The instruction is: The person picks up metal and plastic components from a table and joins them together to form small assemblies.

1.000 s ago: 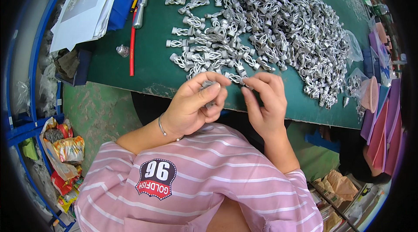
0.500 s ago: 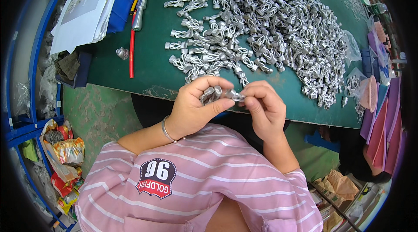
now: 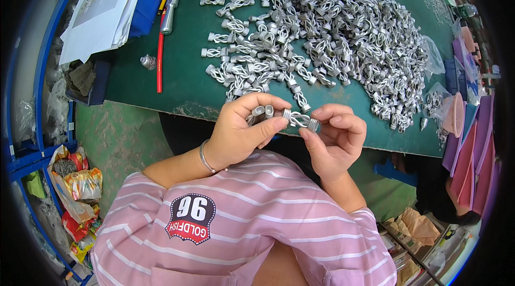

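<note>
Between the thumb and forefinger of my left hand point(image 3: 244, 127) is a silver twisted metal fitting point(image 3: 300, 119) with ribbed collars at its ends. More fittings of this kind point(image 3: 263, 111) are tucked in the curled fingers of that hand, their hollow ends showing. At the other end of the stretched-out fitting, my right hand point(image 3: 340, 141) has its thumb and forefinger around the ribbed collar, the other fingers loosely bent. Both hands are just over the near edge of the green table point(image 3: 182, 79). Beyond them spreads a large heap of matching fittings point(image 3: 343, 28).
On the left of the table are a red stick point(image 3: 160, 66), a metal rod point(image 3: 171, 9), a small silver piece point(image 3: 148, 61) and a blue bin point(image 3: 153, 9) with papers point(image 3: 99, 12). Blue shelving point(image 3: 40, 71) stands far left. Purple and pink panels point(image 3: 475, 157) are at right.
My right hand has opened its pinch somewhat and shifted slightly right. The fitting between my hands now shows lengthwise, its twisted middle in view. My left hand has barely moved.
</note>
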A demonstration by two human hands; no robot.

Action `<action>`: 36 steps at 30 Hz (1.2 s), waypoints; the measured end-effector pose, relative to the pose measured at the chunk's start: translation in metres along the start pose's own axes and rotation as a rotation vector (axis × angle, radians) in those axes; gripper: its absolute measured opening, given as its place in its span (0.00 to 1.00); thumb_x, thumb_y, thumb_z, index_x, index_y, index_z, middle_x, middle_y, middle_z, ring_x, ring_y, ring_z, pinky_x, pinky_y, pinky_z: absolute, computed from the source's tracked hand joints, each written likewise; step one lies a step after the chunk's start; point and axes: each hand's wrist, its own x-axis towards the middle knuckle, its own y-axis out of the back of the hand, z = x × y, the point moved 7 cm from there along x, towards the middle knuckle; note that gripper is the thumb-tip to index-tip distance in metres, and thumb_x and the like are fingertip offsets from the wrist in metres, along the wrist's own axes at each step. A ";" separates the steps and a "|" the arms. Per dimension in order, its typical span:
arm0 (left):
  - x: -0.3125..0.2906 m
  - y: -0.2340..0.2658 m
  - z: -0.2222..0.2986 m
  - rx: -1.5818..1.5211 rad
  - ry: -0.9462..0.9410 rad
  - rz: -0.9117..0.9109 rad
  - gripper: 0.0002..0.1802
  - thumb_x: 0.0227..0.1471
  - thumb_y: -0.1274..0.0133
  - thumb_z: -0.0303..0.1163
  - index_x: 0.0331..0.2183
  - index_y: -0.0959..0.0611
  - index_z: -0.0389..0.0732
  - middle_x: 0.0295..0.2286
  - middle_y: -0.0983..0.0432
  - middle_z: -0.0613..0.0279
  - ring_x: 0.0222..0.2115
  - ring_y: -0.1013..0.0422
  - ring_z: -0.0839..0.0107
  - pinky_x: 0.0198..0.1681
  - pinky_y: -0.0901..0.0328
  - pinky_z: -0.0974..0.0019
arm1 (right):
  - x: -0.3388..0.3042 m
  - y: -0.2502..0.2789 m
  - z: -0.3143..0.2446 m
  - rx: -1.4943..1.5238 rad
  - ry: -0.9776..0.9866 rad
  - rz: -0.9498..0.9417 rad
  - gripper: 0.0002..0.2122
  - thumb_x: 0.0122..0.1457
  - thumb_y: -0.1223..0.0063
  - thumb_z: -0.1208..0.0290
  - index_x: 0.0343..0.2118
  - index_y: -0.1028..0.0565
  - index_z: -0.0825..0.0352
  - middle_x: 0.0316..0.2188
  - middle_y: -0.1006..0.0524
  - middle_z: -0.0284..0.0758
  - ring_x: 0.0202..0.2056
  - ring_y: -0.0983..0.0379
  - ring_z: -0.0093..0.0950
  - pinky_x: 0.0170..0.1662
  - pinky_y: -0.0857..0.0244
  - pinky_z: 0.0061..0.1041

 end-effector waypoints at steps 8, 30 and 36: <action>-0.001 -0.011 -0.012 -0.571 0.308 -0.040 0.12 0.52 0.52 0.26 0.41 0.30 0.36 0.25 0.31 0.62 0.17 0.38 0.81 0.15 0.45 0.79 | 0.016 -0.007 -0.014 -0.620 0.211 -0.312 0.11 0.41 0.43 0.84 0.30 0.27 0.68 0.31 0.25 0.39 0.30 0.29 0.33 0.34 0.37 0.28; 0.006 -0.006 0.018 0.277 -0.183 0.016 0.15 0.41 0.40 0.23 0.35 0.25 0.37 0.24 0.32 0.72 0.25 0.37 0.86 0.29 0.40 0.81 | -0.004 0.011 0.032 0.183 -0.442 -0.229 0.04 0.52 0.51 0.86 0.31 0.31 0.73 0.35 0.30 0.39 0.34 0.30 0.24 0.38 0.33 0.21; 0.004 -0.009 0.012 0.303 -0.247 -0.050 0.16 0.40 0.39 0.23 0.34 0.25 0.38 0.25 0.31 0.71 0.24 0.37 0.85 0.27 0.41 0.80 | -0.006 0.009 0.024 -0.040 -0.280 -0.225 0.10 0.48 0.50 0.91 0.31 0.33 0.71 0.36 0.31 0.40 0.36 0.31 0.26 0.40 0.34 0.23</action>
